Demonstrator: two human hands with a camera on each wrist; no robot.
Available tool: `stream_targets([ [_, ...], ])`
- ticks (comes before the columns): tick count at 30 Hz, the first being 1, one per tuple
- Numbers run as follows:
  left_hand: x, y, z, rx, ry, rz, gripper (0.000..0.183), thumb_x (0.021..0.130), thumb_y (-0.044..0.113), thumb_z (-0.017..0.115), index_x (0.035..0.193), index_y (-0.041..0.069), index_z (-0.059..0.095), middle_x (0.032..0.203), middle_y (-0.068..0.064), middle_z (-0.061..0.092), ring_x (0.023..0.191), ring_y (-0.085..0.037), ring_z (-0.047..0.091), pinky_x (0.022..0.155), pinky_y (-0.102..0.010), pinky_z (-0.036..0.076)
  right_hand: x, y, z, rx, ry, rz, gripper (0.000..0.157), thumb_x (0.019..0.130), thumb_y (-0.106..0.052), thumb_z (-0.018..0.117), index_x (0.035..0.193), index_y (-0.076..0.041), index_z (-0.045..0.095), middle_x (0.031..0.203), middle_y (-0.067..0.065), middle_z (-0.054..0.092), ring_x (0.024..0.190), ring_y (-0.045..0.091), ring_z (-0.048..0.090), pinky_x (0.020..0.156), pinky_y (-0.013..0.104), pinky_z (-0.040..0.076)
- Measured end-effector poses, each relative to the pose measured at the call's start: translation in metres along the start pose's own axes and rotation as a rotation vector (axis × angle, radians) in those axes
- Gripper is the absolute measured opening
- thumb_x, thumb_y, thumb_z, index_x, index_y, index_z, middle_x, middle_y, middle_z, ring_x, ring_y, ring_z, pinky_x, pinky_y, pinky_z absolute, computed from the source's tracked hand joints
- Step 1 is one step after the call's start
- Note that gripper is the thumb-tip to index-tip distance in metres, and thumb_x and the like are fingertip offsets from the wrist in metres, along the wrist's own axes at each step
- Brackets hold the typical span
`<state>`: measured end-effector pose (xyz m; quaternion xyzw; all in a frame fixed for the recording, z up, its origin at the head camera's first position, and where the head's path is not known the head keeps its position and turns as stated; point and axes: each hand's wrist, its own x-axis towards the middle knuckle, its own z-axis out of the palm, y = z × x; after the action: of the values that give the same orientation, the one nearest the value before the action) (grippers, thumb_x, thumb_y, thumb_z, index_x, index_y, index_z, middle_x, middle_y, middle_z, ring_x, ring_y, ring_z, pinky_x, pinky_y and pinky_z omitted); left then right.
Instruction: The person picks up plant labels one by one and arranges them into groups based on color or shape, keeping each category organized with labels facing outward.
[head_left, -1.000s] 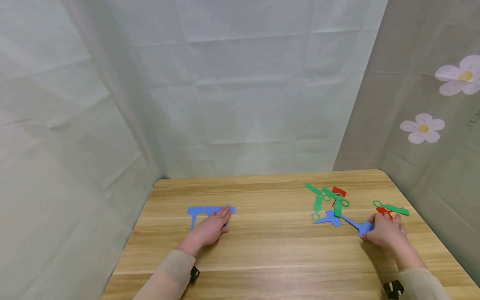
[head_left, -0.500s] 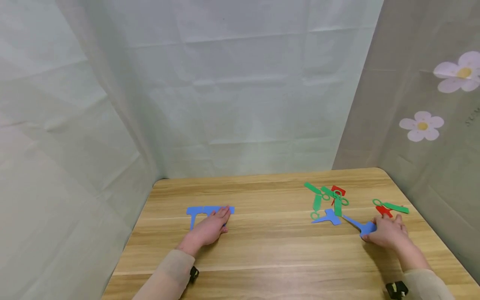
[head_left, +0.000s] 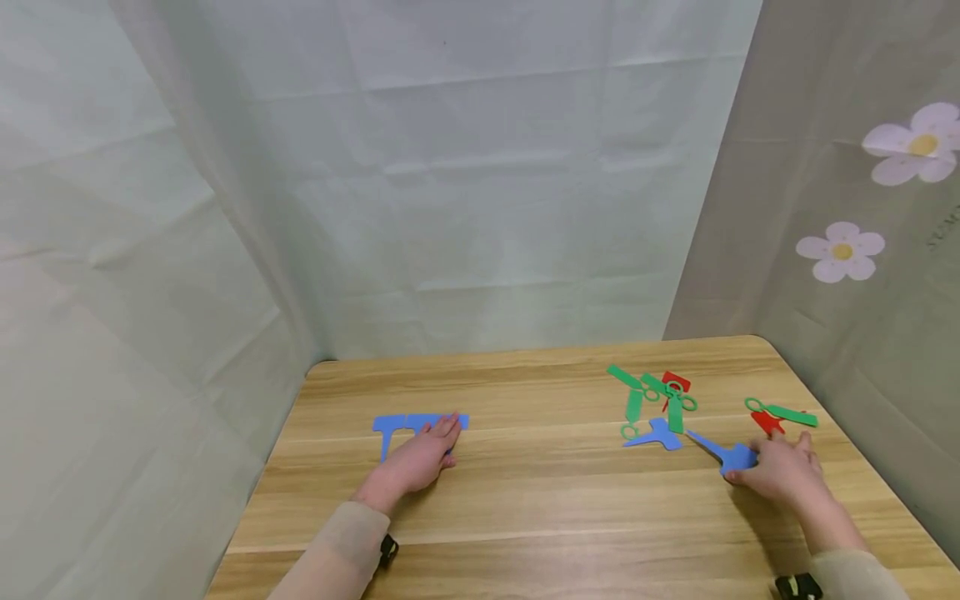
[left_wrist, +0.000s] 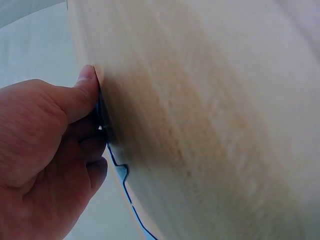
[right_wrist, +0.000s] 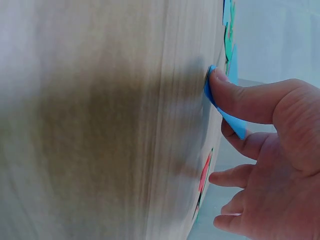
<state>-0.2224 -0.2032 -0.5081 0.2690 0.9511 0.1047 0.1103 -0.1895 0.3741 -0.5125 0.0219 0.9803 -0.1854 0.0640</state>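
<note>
On the left of the table, blue T-shaped plant tags (head_left: 388, 423) lie side by side with their heads in a row. My left hand (head_left: 418, 454) rests on the right part of that row, fingers extended and hiding part of it. The left wrist view shows the thumb (left_wrist: 86, 92) at the tabletop beside the thin blue edge. At the right, my right hand (head_left: 783, 468) pinches the wide end of another blue T-shaped plant tag (head_left: 735, 458) between thumb and forefinger. In the right wrist view this tag (right_wrist: 232, 122) looks bent, and the other fingers stay off it.
A further blue tag (head_left: 660, 435) lies left of the right hand. Behind it, several green ring-ended tags (head_left: 634, 406) overlap a red tag (head_left: 677, 382). A green tag (head_left: 793, 415) and a red one (head_left: 767, 422) lie beyond the right hand. Cloth walls (head_left: 480, 208) border the table.
My right hand has shifted slightly to the right, drawing the pinched blue tag with it a little away from the other blue tag. The left hand has stayed in place.
</note>
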Motion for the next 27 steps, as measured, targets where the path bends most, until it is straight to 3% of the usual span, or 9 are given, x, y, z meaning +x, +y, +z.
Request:
stream_targets([
  [4,0.001,-0.001,0.001,0.001,-0.001,0.000,0.061,0.110,0.015,0.060,0.160,-0.012,0.038,0.171,-0.027,0.029,0.157,-0.043,0.030,0.128,-0.056,0.026,-0.002,0.001,0.002,0.003,0.032,-0.010,0.072,0.083,-0.038,0.089,0.117,0.019,0.062,0.124,0.050,0.045,0.127,0.084,0.010,0.099,0.087,0.024],
  [9,0.002,-0.003,0.002,-0.006,-0.007,0.004,0.061,0.110,0.016,0.060,0.160,-0.011,0.037,0.171,-0.027,0.029,0.157,-0.043,0.030,0.128,-0.056,0.026,-0.006,0.002,0.003,0.023,0.063,-0.030,0.069,0.084,-0.037,0.088,0.117,0.018,0.064,0.131,0.052,0.043,0.126,0.084,0.013,0.098,0.087,0.023],
  [17,0.004,-0.008,0.004,-0.009,-0.008,0.010,0.063,0.110,0.017,0.060,0.161,-0.011,0.036,0.171,-0.026,0.028,0.158,-0.042,0.029,0.128,-0.056,0.025,-0.011,0.000,0.004,0.047,0.027,-0.027,0.076,0.093,-0.036,0.081,0.130,0.025,0.053,0.143,0.057,0.030,0.129,0.083,0.010,0.100,0.088,0.022],
  [27,0.002,-0.007,0.003,-0.024,-0.003,0.016,0.062,0.110,0.016,0.060,0.160,-0.012,0.037,0.171,-0.027,0.029,0.158,-0.043,0.029,0.128,-0.057,0.025,-0.011,-0.005,0.004,0.031,0.002,-0.033,0.066,0.100,-0.028,0.073,0.131,0.026,0.052,0.144,0.057,0.029,0.131,0.085,0.006,0.100,0.091,0.020],
])
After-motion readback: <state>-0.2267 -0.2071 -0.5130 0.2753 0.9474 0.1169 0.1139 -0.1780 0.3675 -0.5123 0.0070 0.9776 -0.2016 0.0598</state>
